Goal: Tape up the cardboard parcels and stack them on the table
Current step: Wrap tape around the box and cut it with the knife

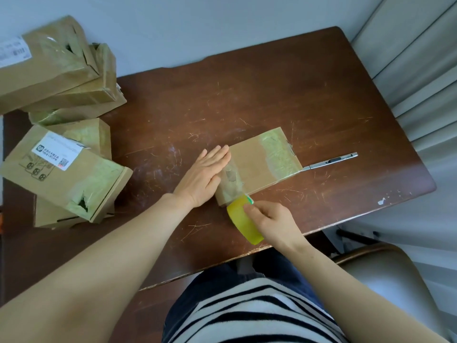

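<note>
- Fingers (217,157) of my left hand (205,177) lie straight and close together, pressed flat on the left end of the flat parcel (259,164) in the middle of the frame and gripping nothing. My right hand (269,221) curls thumb and fingers round the yellow tape roll (241,219).
- Upper left: three closed cardboard boxes are piled crookedly. The top box (47,63) is wrapped in glossy tape, with a torn dark hole near its end. I cannot see what is inside. Its white sticker (13,52) carries print too small for me to read.
- Lower left: the labelled box (64,174) rests tilted on a lower box (49,216), with another box (86,134) just behind it. It is taped shut, and a ragged dark tear shows at its lower corner.
- Its shipping label (58,151) shows a square logo, a QR code and lines of text I cannot make out. Beside the label, line drawings are printed on the cardboard.
- Centre: the flat parcel lies closed on the scratched brown table (272,95). A wide band of clear tape crosses its right end and wrinkled tape covers its left end.
- Just below it, the tape roll touches its lower left corner.
- Right of centre: a metal cutter (331,161) lies on the table, its tip at the parcel's right corner.
- Lower right: a chair seat (385,273) sits beside the table edge.
</note>
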